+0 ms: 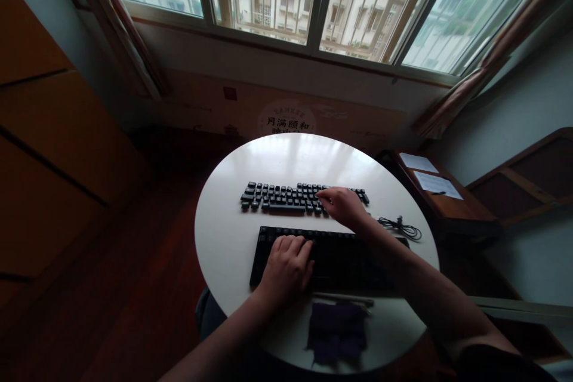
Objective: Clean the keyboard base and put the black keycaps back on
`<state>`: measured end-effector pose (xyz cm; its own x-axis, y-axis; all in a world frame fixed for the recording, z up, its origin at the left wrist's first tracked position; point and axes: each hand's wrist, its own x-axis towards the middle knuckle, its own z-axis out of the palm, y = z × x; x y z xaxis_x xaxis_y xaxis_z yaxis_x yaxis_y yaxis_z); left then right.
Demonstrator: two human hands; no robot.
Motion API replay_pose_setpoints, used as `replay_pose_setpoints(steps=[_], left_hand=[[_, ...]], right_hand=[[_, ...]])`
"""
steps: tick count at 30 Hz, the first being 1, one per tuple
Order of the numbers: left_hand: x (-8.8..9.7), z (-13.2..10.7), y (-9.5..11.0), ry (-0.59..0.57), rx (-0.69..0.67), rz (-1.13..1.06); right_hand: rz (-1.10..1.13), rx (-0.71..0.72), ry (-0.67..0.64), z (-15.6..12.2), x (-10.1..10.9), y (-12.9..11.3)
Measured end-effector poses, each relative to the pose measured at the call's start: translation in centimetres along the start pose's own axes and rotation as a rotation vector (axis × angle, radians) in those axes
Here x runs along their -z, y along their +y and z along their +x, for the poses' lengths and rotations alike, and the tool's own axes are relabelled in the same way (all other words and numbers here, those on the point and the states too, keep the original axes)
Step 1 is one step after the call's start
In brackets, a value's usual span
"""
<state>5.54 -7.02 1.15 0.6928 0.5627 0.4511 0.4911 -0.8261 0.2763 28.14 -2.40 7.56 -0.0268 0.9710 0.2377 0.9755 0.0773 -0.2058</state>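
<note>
On the white table (224, 239): apparent keycap (287, 209) picking.
Right hand (344, 206) fingertips nearly together, left hand (286, 264) half-curled on keyboard (340, 265); holds unclear; next needs firm pinch.

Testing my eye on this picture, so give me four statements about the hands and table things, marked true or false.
The right hand is over the rows of keycaps. True.
The left hand is clear of the black keyboard. False; its fingers rest on it.
The purple cloth lies nearer the person than the black keyboard. True.
The coiled cable lies left of the keycaps. False; it lies right of them.
</note>
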Motion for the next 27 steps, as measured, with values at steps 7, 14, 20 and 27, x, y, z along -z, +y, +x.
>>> replay_pose_setpoints(steps=[7,14,20,27], left_hand=[[-1.1,-0.6,-0.4,-0.035,0.02,0.057],[-1.1,-0.7,-0.1,-0.016,0.039,0.1],[-0.5,-0.3,-0.2,0.002,0.066,0.046],[0.0,0.1,-0.7,0.012,0.053,0.015]], right_hand=[[-0.046,-0.026,-0.143,9.2,-2.6,1.1],[-0.057,-0.058,-0.324,12.4,-4.6,1.3],[-0.099,-0.082,-0.365,12.6,-4.8,1.0],[-0.105,-0.027,-0.269,12.3,-4.5,-0.4]])
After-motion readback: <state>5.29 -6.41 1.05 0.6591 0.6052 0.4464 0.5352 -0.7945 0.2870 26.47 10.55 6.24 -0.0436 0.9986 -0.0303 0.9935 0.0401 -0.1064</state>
